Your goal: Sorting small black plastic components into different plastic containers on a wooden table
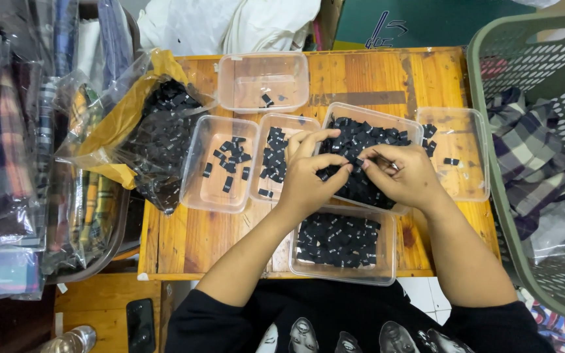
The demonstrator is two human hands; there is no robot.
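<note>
My left hand (310, 171) and my right hand (405, 175) meet over a clear plastic tub (375, 115) heaped with small black fabric tags (367, 134). Both hands pinch tags between thumb and fingers above that heap. Right below my wrists sits another clear tub (387, 258) packed with black tags. To the left stand two more tubs, one narrow (261, 157) and one wider (194, 173), each holding a scatter of tags. A tub (475, 170) at the right holds only a few.
A nearly bare tub (295, 72) stands at the back of the small wooden table (184, 242). A clear bag (161, 134) of black tags lies at left. A green laundry basket (492, 163) with plaid cloth is at right. Bagged fabrics pile at far left; a phone (140, 325) lies below.
</note>
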